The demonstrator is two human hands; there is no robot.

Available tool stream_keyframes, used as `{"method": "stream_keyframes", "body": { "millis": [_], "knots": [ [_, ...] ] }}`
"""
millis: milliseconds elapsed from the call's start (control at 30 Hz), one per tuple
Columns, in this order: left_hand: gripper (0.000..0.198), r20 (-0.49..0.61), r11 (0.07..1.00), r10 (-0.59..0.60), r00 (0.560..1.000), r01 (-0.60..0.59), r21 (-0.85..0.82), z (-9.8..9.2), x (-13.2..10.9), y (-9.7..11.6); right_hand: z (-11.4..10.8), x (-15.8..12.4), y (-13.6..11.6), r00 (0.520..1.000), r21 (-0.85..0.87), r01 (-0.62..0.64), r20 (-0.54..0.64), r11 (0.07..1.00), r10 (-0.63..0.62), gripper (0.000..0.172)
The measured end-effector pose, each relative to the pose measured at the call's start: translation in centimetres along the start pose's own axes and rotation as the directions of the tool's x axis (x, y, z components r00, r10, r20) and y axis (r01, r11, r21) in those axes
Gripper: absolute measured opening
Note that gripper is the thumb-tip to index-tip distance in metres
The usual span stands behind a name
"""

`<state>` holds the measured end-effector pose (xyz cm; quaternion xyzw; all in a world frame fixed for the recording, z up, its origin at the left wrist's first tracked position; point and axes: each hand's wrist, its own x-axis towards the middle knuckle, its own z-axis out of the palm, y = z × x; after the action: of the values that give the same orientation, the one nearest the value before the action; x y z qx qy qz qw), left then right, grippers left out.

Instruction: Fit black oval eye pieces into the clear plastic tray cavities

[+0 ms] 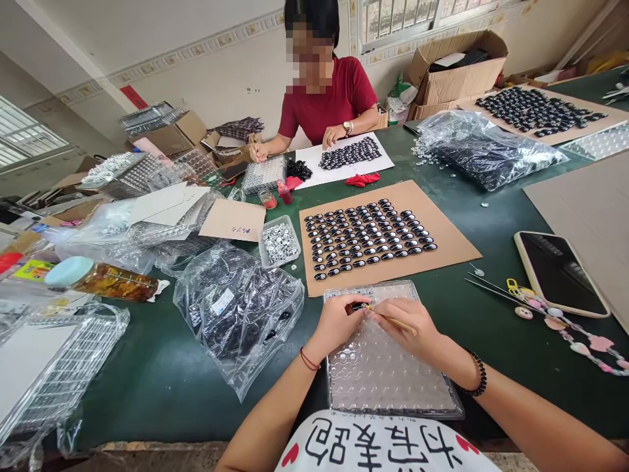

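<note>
My left hand is closed in a pinch on a small black glossy piece, mostly covered by the fingers. In my right hand is a thin wooden stick, its tip meeting the black piece. Both hands are over the top part of a clear plastic tray with rows of round hollows. Just beyond lies a brown cardboard sheet bearing rows of black oval pieces with pale spots. A clear box of small silvery-white discs stands left of the sheet.
A plastic bag of black pieces lies left of the tray. A phone, tweezers and a beaded strap lie right. Across the green table, a co-worker in a red shirt sits beside a white sheet of black pieces.
</note>
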<state>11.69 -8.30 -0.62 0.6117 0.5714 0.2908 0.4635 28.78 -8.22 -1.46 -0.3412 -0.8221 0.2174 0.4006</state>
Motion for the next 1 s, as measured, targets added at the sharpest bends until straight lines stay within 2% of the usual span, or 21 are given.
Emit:
{"method": "stream_keyframes", "body": {
  "millis": [67, 167, 233, 267, 367, 467, 600, 733, 767, 800, 867, 933, 1000],
  "knots": [
    [0.022, 0.021, 0.999, -0.013, 1.0, 0.014, -0.046, 0.0, 0.0, -0.1, 0.0, 0.1, 0.1, 0.988, 0.149, -0.152, 0.019, 0.977, 0.151, 0.023],
    [0.022, 0.043, 0.995, -0.023, 0.999, 0.027, -0.095, 0.2, 0.0, -0.2, -0.1, 0.5, 0.4, 0.907, 0.452, -0.404, 0.082, 0.796, 0.414, 0.034],
    [0.022, 0.052, 0.994, -0.02, 0.998, 0.025, -0.109, 0.3, -0.1, -0.1, -0.1, 0.8, 0.6, 0.872, 0.583, -0.441, 0.096, 0.682, 0.481, 0.039],
    [0.023, 0.059, 0.993, -0.028, 0.998, 0.034, -0.113, 0.3, -0.1, 0.0, -0.1, 0.9, 0.7, 0.861, 0.61, -0.444, 0.088, 0.656, 0.501, 0.041],
    [0.026, 0.09, 0.99, -0.061, 0.994, 0.072, -0.125, 0.3, -0.1, 0.2, -0.1, 1.0, 0.8, 0.828, 0.521, -0.505, 0.068, 0.688, 0.557, 0.039],
    [0.029, 0.123, 0.982, -0.032, 0.992, 0.053, -0.179, 0.3, -0.2, 0.3, 0.1, 1.1, 0.7, 0.829, 0.318, -0.557, 0.16, 0.767, 0.536, 0.02],
    [0.024, 0.032, 0.969, 0.017, 0.999, -0.008, -0.248, 0.8, -0.3, 0.0, 0.5, 1.1, 0.6, 0.827, 0.253, -0.556, 0.257, 0.792, 0.499, 0.027],
    [0.029, -0.012, 0.927, -0.02, 1.0, 0.015, -0.375, 0.8, -0.1, -0.1, -0.2, 1.2, 0.8, 0.868, 0.187, -0.49, 0.196, 0.852, 0.456, 0.018],
    [0.03, -0.023, 0.884, -0.057, 0.998, 0.04, -0.465, 0.6, 0.0, -0.1, -0.8, 1.5, 1.2, 0.875, 0.152, -0.479, 0.156, 0.864, 0.458, 0.018],
    [0.028, -0.026, 0.804, -0.104, 0.994, 0.069, -0.59, 0.3, 0.1, 0.1, -1.6, 1.9, 1.8, 0.88, 0.117, -0.474, 0.106, 0.873, 0.464, 0.02],
    [0.022, 0.002, 0.561, -0.192, 0.981, 0.111, -0.82, -0.4, 0.2, 0.5, -3.6, 3.3, 3.9, 0.873, 0.045, -0.487, -0.017, 0.872, 0.488, 0.026],
    [0.022, 0.066, 0.335, -0.228, 0.971, 0.142, -0.931, -0.9, 0.2, 0.8, -5.7, 5.5, 7.1, 0.852, -0.051, -0.517, -0.134, 0.855, 0.507, 0.026],
    [0.033, 0.127, 0.217, -0.22, 0.967, 0.176, -0.96, -1.1, 0.1, 1.0, -7.6, 8.0, 11.0, 0.813, -0.143, -0.576, -0.208, 0.805, 0.544, 0.022]
  ]
}}
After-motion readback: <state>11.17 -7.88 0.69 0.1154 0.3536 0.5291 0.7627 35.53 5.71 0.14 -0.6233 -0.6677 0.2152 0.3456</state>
